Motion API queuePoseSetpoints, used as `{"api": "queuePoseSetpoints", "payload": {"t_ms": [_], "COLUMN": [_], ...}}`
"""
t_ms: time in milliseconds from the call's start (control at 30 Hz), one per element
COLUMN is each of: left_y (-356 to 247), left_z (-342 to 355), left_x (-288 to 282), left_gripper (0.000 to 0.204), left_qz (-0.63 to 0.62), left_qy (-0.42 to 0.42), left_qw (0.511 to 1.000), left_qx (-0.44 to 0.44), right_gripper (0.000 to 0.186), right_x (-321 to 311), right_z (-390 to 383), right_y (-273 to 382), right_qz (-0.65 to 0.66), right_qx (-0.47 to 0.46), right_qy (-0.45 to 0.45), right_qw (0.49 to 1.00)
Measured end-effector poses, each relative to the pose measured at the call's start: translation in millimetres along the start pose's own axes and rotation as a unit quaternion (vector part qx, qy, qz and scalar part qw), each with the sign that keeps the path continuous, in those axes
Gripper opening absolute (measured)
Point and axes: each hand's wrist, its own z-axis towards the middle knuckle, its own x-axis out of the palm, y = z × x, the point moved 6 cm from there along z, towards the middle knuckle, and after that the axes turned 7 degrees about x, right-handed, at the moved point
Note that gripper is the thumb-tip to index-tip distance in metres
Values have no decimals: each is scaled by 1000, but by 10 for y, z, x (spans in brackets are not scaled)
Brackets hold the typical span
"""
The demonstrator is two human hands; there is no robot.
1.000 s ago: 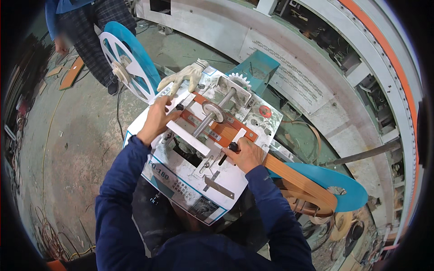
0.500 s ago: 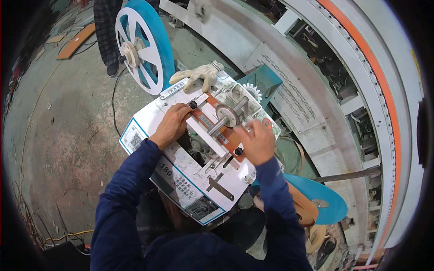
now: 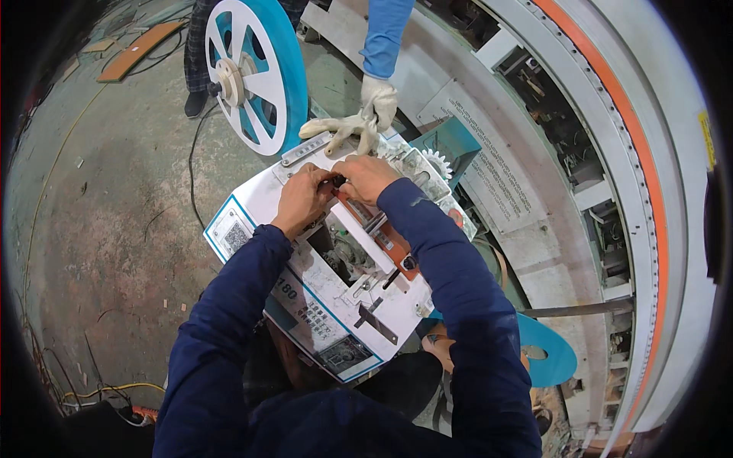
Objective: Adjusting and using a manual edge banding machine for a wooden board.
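Observation:
Both my hands meet at the far left end of an orange-brown bar (image 3: 391,241) on a white machine (image 3: 263,200). There, a small black knob (image 3: 338,181) sits between the fingertips of my left hand (image 3: 302,202) and my right hand (image 3: 365,177), which are both closed on it. A second black knob (image 3: 409,263) sits at the bar's near end. Alongside the bar runs a white rail (image 3: 362,235). My right forearm covers most of the shaft and its small wheel. A flat metal gauge-like piece (image 3: 376,323) lies on the machine top.
A co-worker's gloved hand (image 3: 379,101) reaches in from the far side onto an off-white work glove (image 3: 347,128) lying on the machine. Beyond stands a large blue-and-white spoked wheel (image 3: 256,80). A white toothed gear (image 3: 438,163) is at the right, near a large curved frame (image 3: 645,191).
My right hand has moved from beside the small wheel to the far knob, joining my left. A co-worker's gloved hand has come in onto the loose glove. The view has shifted slightly.

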Motion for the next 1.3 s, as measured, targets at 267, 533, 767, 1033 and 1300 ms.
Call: {"api": "queuePoseSetpoints", "payload": {"t_ms": [267,533,767,1033,1300], "left_y": [-4,24,44,91,64], "left_z": [53,40,33,40,34], "left_x": [30,1,-11,-5,-21], "left_gripper": [15,10,10,15,15], "left_qz": [7,16,22,-15,-31], "left_qy": [-7,-26,-19,-47,-54], "left_qw": [1000,999,1000,998,997], "left_qx": [-18,-17,-5,-30,-37], "right_gripper": [21,33,30,31,21], "right_x": [154,50,185,189,255], "right_z": [60,44,80,48,-31], "right_y": [-114,-131,-158,-88,-41], "right_qz": [-17,-10,-58,-84,-94], "right_qx": [-5,7,45,-21,26], "right_qy": [-29,-30,32,-52,-126], "right_qw": [999,999,997,995,987]}}
